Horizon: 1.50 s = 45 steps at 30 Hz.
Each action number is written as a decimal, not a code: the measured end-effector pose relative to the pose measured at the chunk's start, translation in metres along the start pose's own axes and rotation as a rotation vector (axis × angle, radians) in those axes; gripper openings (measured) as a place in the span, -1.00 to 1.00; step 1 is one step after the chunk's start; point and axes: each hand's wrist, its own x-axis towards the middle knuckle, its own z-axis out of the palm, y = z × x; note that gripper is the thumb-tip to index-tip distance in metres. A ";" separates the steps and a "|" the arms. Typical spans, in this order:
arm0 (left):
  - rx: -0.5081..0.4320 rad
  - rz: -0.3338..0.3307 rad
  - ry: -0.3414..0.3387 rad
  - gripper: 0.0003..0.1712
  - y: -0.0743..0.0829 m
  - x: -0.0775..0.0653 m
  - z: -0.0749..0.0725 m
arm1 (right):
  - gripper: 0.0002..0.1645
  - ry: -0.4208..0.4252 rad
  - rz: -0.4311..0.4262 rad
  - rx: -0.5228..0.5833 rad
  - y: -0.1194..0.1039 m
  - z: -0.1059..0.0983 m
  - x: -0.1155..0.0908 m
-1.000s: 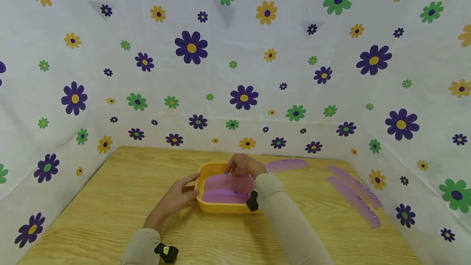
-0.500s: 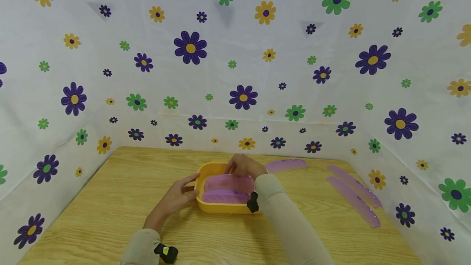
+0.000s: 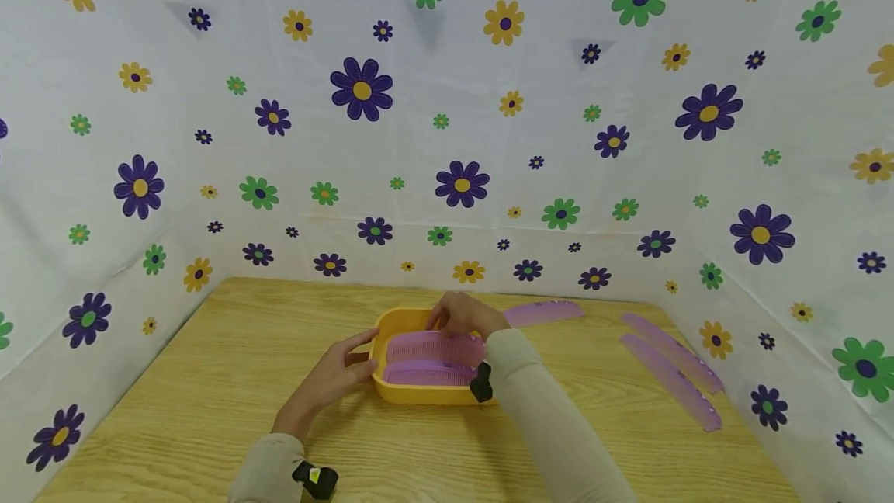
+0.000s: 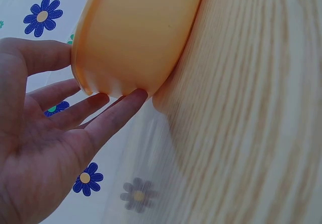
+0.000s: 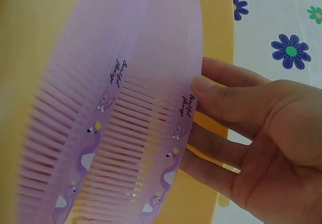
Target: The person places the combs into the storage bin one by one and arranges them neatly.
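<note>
A yellow plastic tub [image 3: 433, 395] stands on the wooden table. Two purple combs lie lengthwise inside, a rear comb [image 3: 434, 346] and a front comb [image 3: 427, 371]. My right hand [image 3: 462, 315] reaches over the tub's far side and pinches the rear comb by its spine; in the right wrist view the thumb is on the printed face and the other fingers are behind. At the tub's left end, my left hand [image 3: 340, 367] touches the rim and outer wall with spread, fairly straight fingers [image 4: 121, 114]. My right forearm and hand cover the tub's right end.
A purple comb [image 3: 548, 312] lies on the table behind the tub, to its right. Two more, a farther comb [image 3: 672, 351] and a nearer comb [image 3: 667, 380], lie side by side near the right edge. A white flower-printed sheet [image 3: 391, 154] encloses the table's back and sides.
Both hands, the tub and the combs stay nearly in place. The rear comb and my right hand have shifted only very slightly.
</note>
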 end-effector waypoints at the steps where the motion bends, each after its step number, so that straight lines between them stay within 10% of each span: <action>1: -0.001 0.000 -0.001 -0.30 0.000 0.000 0.000 | -0.68 -0.007 -0.001 0.008 0.000 0.000 0.000; 45: 0.008 0.000 0.001 -0.30 0.002 0.000 0.000 | -0.62 -0.052 -0.066 0.016 -0.001 -0.014 -0.018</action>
